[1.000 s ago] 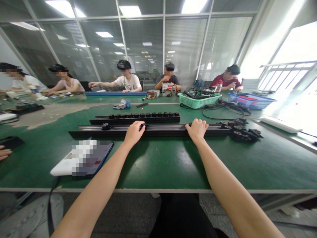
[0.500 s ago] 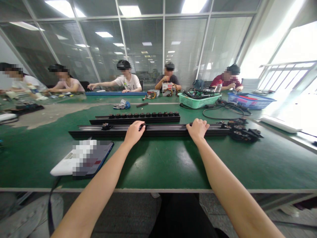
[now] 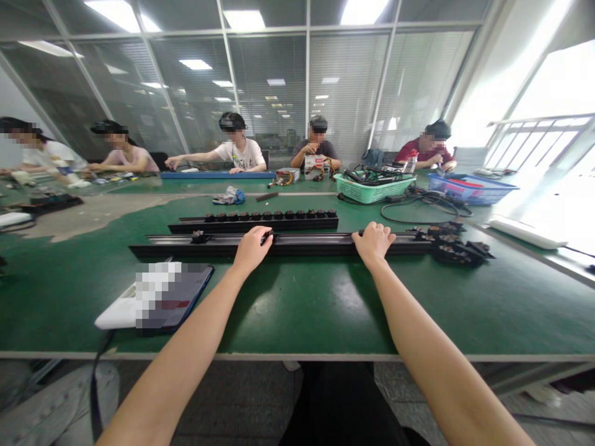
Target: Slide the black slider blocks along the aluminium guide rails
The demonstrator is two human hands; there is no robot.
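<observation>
A long black rail (image 3: 311, 249) with a silvery channel along its top lies crosswise before me. My left hand (image 3: 251, 249) is closed on a small black part (image 3: 266, 236) in the channel, left of the middle. Farther right, my right hand (image 3: 374, 243) has its fingers curled over the rail, pinching another small dark piece (image 3: 361, 233), mostly hidden by the hand. A similar black fitting (image 3: 199, 236) sits in the channel near the left end. Several loose black fittings (image 3: 458, 248) are heaped by the right end.
Behind lies a shorter rail (image 3: 260, 226) with a row of black fittings. A phone-like dark slab (image 3: 198, 297) and a white device (image 3: 116, 310) lie front left. Beyond are a green basket (image 3: 372, 191) of cables, a blue basket (image 3: 478, 192) and several people across the table.
My right hand has shifted slightly to the right along the rail. My left hand and the rail look unmoved.
</observation>
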